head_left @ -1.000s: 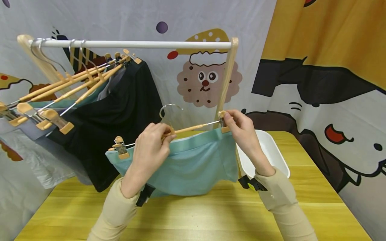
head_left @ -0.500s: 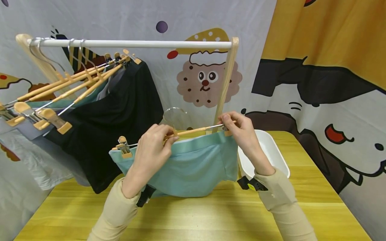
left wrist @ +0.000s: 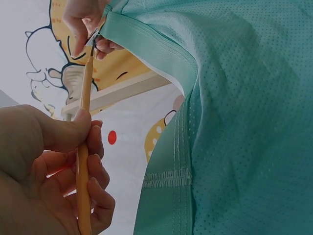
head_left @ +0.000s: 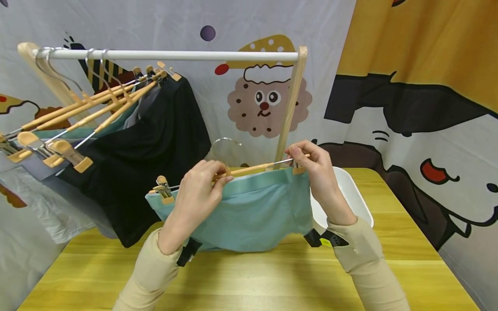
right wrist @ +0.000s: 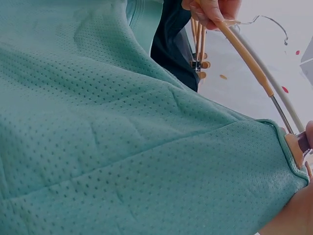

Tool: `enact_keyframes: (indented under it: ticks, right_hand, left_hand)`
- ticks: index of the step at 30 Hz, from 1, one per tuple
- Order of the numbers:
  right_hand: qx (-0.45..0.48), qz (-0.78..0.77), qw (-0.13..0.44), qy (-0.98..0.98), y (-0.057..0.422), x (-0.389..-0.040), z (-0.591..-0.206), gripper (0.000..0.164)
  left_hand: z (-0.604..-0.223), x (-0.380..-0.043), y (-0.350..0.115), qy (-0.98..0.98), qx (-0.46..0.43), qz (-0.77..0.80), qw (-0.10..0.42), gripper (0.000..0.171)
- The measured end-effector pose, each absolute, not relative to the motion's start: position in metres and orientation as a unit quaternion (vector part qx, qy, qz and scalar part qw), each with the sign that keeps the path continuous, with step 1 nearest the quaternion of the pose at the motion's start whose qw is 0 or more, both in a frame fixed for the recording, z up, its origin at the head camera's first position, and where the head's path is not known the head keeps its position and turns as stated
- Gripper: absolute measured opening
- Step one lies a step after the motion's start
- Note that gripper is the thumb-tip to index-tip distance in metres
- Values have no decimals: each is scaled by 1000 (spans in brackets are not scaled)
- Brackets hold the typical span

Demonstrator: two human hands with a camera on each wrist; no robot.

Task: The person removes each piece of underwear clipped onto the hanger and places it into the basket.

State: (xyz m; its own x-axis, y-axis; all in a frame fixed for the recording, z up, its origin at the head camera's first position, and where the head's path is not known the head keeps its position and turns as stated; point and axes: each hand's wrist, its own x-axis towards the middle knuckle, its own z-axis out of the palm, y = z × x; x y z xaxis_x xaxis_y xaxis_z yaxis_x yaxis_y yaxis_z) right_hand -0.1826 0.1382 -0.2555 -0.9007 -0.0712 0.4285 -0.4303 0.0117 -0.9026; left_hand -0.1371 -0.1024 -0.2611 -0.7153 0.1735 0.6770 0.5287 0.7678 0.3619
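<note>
A teal mesh garment with an elastic waistband hangs from a clip hanger held over the table. My left hand grips the hanger's wooden bar near its middle, thumb and fingers curled round it in the left wrist view. With my right hand I pinch the right-hand clip, which sits on the waistband's corner. The left clip sits on the opposite corner of the waistband. Above my left hand the metal hook points up. In the right wrist view the right clip's wooden jaw overlaps the teal fabric.
A rack with a white rail stands at the back left. Several clip hangers on it carry black shorts and other grey, teal and white garments. A white tray lies on the wooden table behind my right forearm.
The hanger and the teal garment have shifted a little to the right, with both hands keeping hold. My right fingers have moved slightly right with the clip.
</note>
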Motion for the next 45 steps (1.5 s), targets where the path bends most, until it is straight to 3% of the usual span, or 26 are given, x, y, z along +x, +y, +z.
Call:
enact_keyframes:
  ticks: [45]
  right_hand:
    - [179,685,145,-691,143,-178,-246,28]
  left_hand:
    - [-254,-135,-98,-881,-212,-288,309,7]
